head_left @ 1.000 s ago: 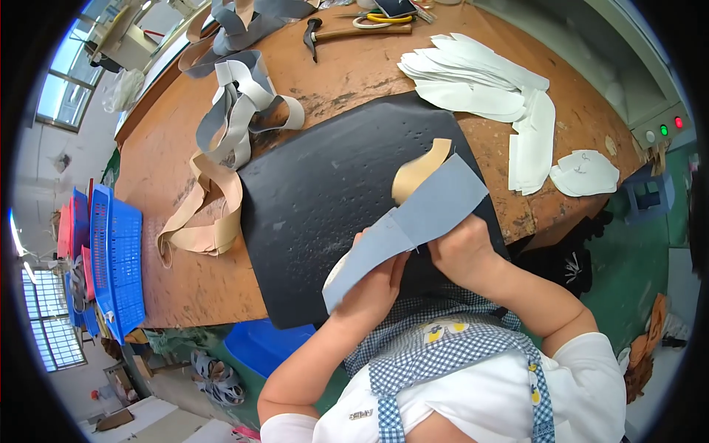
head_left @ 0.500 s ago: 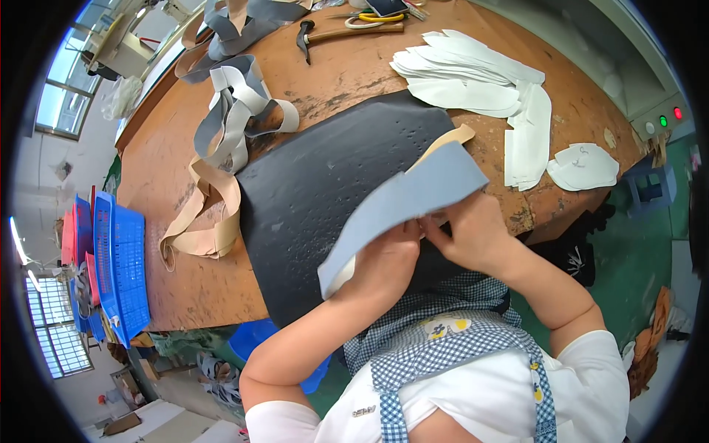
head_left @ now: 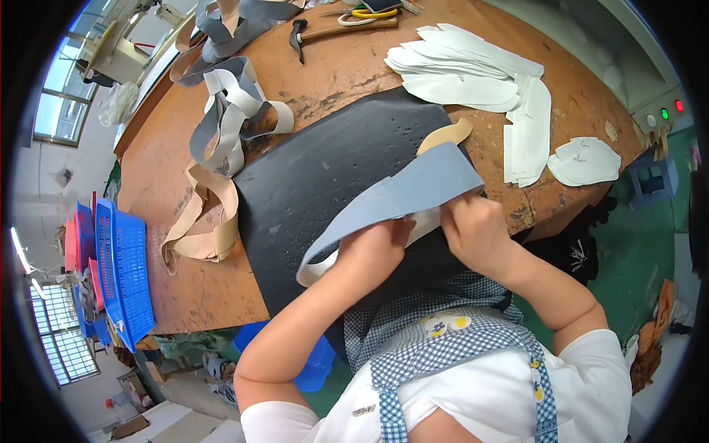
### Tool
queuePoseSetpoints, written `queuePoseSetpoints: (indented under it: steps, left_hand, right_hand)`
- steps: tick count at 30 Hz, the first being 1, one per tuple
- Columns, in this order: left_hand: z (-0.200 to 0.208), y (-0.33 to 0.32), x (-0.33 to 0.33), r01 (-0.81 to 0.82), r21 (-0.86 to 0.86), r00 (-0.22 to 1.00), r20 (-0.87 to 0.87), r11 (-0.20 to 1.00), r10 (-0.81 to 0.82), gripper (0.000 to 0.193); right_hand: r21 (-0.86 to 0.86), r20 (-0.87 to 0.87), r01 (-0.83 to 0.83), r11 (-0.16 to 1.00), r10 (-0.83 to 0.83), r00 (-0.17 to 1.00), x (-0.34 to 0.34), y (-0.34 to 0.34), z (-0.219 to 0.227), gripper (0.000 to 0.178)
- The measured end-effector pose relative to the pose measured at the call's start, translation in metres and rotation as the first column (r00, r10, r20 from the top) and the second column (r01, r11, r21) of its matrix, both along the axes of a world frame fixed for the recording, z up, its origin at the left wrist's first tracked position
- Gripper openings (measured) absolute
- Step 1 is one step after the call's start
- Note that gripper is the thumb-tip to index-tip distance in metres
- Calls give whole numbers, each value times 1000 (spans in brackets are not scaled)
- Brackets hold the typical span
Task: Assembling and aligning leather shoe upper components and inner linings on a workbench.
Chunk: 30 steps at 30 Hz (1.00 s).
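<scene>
Between my hands a blue-grey strip of leather-like material (head_left: 402, 188) with a pale underside is stretched and curves into a loop at its left end. My left hand (head_left: 373, 251) is closed on its lower edge, the fingertips partly hidden beneath. At the strip's right end my right hand (head_left: 476, 227) grips it from below, with the fingers curled in. Under both hands a black mat (head_left: 310, 173) with small pits covers the near part of the table. Beyond the strip shows a tan curved piece (head_left: 445, 136), partly covered by it.
Looped grey-and-white strips (head_left: 244, 96) and tan strips (head_left: 214, 240) lie left of the mat. White cut pieces (head_left: 473, 63) are fanned out at the far right, with a smaller stack (head_left: 586, 161) beside them. A hammer (head_left: 347, 32) lies at the back. Blue baskets (head_left: 125, 273) stand left of the table.
My left hand has moved left and slightly down along the strip, away from the right hand. The strip's left end has shifted left, and more of the tan piece and the pale underside shows.
</scene>
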State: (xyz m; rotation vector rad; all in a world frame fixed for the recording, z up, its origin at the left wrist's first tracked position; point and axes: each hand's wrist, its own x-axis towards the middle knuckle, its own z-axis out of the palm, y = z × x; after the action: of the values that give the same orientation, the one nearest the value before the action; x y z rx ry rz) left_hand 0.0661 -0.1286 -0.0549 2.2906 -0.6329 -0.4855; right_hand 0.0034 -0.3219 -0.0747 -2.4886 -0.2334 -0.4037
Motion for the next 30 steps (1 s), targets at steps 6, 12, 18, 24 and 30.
queuePoseSetpoints:
  steps: [6, 12, 18, 24, 30]
  left_hand:
    - [25, 0, 50, -386, -43, 577, -791, 922, 204, 33]
    - [31, -4, 53, -97, 120, 757, -635, 988, 152, 41]
    - [29, 14, 42, -37, -39, 892, -452, 999, 16, 55]
    - [50, 27, 39, 154, -94, 795, -579, 984, -180, 53]
    - [54, 14, 40, -76, 107, 753, -646, 991, 128, 49]
  right_hand:
    - [-196, 184, -194, 961, 231, 956, -12, 3, 1, 28]
    - [20, 123, -147, 989, 144, 982, -9, -1, -5, 30]
    - [-75, 100, -127, 989, 134, 986, -7, -3, -1, 36]
    - [-184, 70, -175, 967, 191, 979, -12, -5, -9, 35]
    - [-133, 99, -134, 982, 148, 984, -7, -1, -5, 42]
